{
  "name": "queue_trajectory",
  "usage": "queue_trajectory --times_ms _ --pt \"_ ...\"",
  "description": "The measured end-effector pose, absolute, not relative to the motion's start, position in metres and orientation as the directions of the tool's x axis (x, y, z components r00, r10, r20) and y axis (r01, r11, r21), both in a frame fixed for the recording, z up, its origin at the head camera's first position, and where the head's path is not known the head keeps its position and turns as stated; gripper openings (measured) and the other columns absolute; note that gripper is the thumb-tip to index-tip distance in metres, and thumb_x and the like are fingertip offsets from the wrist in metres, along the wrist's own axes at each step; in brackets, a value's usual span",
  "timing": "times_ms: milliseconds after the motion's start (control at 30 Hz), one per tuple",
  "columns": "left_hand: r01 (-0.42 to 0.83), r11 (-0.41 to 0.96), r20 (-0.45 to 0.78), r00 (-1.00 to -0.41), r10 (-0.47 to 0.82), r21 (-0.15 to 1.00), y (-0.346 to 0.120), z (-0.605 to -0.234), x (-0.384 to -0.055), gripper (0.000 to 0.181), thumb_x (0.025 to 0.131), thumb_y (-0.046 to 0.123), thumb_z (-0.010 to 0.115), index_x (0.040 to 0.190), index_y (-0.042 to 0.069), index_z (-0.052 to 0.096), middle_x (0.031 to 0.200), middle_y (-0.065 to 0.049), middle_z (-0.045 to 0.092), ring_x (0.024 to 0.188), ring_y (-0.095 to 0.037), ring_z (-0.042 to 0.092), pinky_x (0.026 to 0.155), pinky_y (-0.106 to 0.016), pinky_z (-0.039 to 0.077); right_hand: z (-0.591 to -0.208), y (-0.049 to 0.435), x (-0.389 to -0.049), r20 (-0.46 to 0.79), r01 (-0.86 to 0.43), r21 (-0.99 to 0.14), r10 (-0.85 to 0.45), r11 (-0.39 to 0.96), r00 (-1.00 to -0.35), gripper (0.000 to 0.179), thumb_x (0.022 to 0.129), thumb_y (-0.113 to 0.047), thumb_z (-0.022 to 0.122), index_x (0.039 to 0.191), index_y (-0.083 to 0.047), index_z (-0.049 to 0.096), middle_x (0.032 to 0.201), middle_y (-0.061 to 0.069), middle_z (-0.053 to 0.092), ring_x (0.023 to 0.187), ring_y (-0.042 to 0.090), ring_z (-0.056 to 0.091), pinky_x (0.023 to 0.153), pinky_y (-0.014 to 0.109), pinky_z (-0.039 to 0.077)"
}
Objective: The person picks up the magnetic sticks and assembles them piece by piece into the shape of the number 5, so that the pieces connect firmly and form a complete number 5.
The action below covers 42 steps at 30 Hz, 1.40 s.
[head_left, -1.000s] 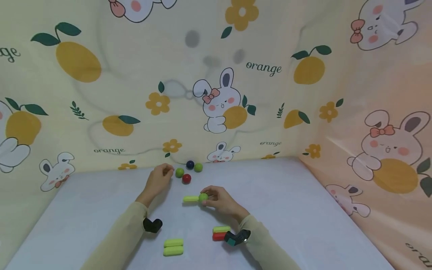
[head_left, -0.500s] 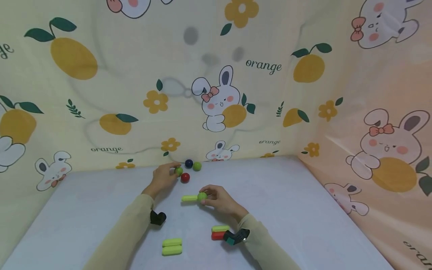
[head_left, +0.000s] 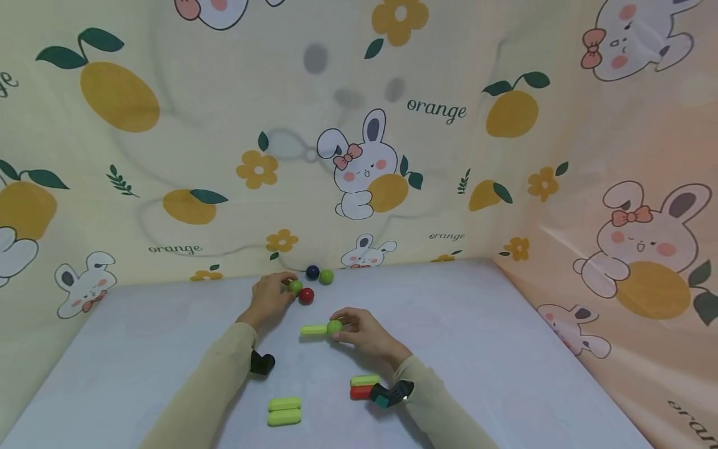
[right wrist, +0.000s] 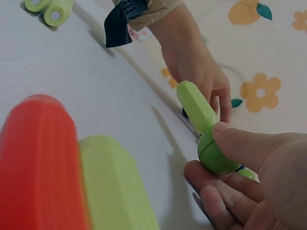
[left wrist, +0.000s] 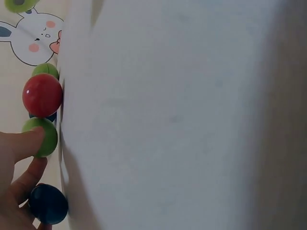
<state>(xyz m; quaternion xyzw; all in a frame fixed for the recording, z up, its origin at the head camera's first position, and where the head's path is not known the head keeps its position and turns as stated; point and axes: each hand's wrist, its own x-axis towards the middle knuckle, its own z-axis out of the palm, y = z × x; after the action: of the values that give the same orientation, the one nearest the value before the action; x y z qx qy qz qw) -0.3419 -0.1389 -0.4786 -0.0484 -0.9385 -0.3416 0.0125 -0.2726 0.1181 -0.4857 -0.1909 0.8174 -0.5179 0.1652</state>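
Note:
At the back of the table my left hand (head_left: 272,297) pinches a green ball (left wrist: 44,139) between thumb and fingertip. A blue ball (left wrist: 48,204) lies against its lower fingers in the left wrist view; the hand hides it in the head view. Right beside the pinched ball sits a red ball (head_left: 306,296), with a dark blue ball (head_left: 312,272) and another green ball (head_left: 326,276) behind. Nearer, my right hand (head_left: 367,333) holds a green ball (right wrist: 216,154) between thumb and fingers. From that ball a ribbed yellow-green stick (head_left: 313,330) points left.
Two yellow-green sticks (head_left: 284,411) lie side by side at the front of the white table (head_left: 482,349). A red stick (head_left: 361,392) and a yellow-green stick (head_left: 365,380) lie by the right wrist, partly covered by its strap. A printed cloth wall (head_left: 280,125) rises directly behind the balls.
My left hand has moved right from beside the nearer green ball and now has it between thumb and finger. The right hand keeps its ball and stick in nearly the same place.

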Motion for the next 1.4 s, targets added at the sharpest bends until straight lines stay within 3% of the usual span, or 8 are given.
queue_trajectory --times_ms 200,400,700,833,967,1133,1400 --pt "0.111 0.717 0.088 -0.994 0.069 0.688 -0.147 -0.472 -0.336 0.041 0.095 0.015 0.067 0.134 0.01 0.059 0.134 -0.016 0.063 0.132 -0.039 0.05 0.116 -0.061 0.022 -0.484 0.116 -0.271 -0.068 -0.148 -0.906 -0.482 0.396 -0.873 0.034 0.095 -0.012 0.07 0.128 -0.008 0.063 0.124 0.012 0.067 0.105 0.018 0.067 0.097 0.037 0.054" --pt "0.123 0.678 0.115 -0.992 0.057 0.725 -0.151 -0.463 -0.33 0.044 0.097 0.015 0.067 0.138 0.009 0.055 0.142 -0.017 0.06 0.141 -0.04 0.045 0.118 -0.068 0.018 -0.483 0.116 -0.27 -0.052 -0.165 -0.904 -0.484 0.395 -0.873 0.035 0.095 -0.012 0.069 0.129 -0.005 0.062 0.125 0.014 0.066 0.106 0.019 0.066 0.096 0.036 0.055" --pt "0.174 0.618 0.155 -0.984 0.085 0.766 -0.158 -0.458 -0.304 0.045 0.098 0.013 0.063 0.141 0.005 0.052 0.142 -0.021 0.058 0.138 -0.04 0.048 0.118 -0.059 0.031 -0.485 0.119 -0.273 -0.053 -0.159 -0.913 -0.497 0.375 -0.866 0.033 0.096 -0.012 0.069 0.128 -0.006 0.062 0.123 0.015 0.067 0.101 0.016 0.067 0.089 0.026 0.055" --pt "0.212 0.601 0.182 -0.977 0.112 0.77 -0.16 -0.457 -0.289 0.047 0.098 0.012 0.063 0.144 0.006 0.051 0.135 -0.022 0.062 0.123 -0.037 0.059 0.108 -0.055 0.045 -0.486 0.12 -0.274 -0.054 -0.154 -0.92 -0.506 0.361 -0.861 0.033 0.096 -0.01 0.068 0.128 -0.005 0.062 0.122 0.016 0.067 0.095 0.012 0.066 0.084 0.022 0.053" --pt "0.222 0.579 0.161 -0.975 0.155 0.784 -0.163 -0.457 -0.273 0.045 0.099 0.011 0.062 0.143 0.007 0.053 0.132 -0.022 0.063 0.106 -0.029 0.066 0.091 -0.043 0.056 -0.486 0.12 -0.274 -0.059 -0.144 -0.927 -0.513 0.346 -0.856 0.035 0.096 -0.009 0.067 0.13 -0.002 0.06 0.122 0.018 0.067 0.092 0.008 0.065 0.082 0.019 0.052" --pt "0.196 0.564 0.087 -0.973 0.216 0.802 -0.166 -0.457 -0.256 0.039 0.099 0.012 0.063 0.137 0.005 0.058 0.131 -0.021 0.062 0.098 -0.022 0.067 0.081 -0.033 0.058 -0.484 0.119 -0.272 -0.066 -0.129 -0.932 -0.511 0.338 -0.857 0.037 0.097 -0.009 0.066 0.132 0.0 0.059 0.123 0.019 0.065 0.092 0.008 0.063 0.081 0.019 0.053" --pt "0.1 0.526 -0.049 -0.964 0.262 0.845 -0.164 -0.463 -0.245 0.037 0.096 0.007 0.062 0.133 0.005 0.059 0.125 -0.017 0.063 0.079 -0.016 0.063 0.066 -0.029 0.055 -0.484 0.119 -0.272 -0.063 -0.131 -0.934 -0.513 0.333 -0.856 0.036 0.096 -0.008 0.066 0.13 0.0 0.059 0.121 0.018 0.066 0.091 0.009 0.064 0.08 0.019 0.053"
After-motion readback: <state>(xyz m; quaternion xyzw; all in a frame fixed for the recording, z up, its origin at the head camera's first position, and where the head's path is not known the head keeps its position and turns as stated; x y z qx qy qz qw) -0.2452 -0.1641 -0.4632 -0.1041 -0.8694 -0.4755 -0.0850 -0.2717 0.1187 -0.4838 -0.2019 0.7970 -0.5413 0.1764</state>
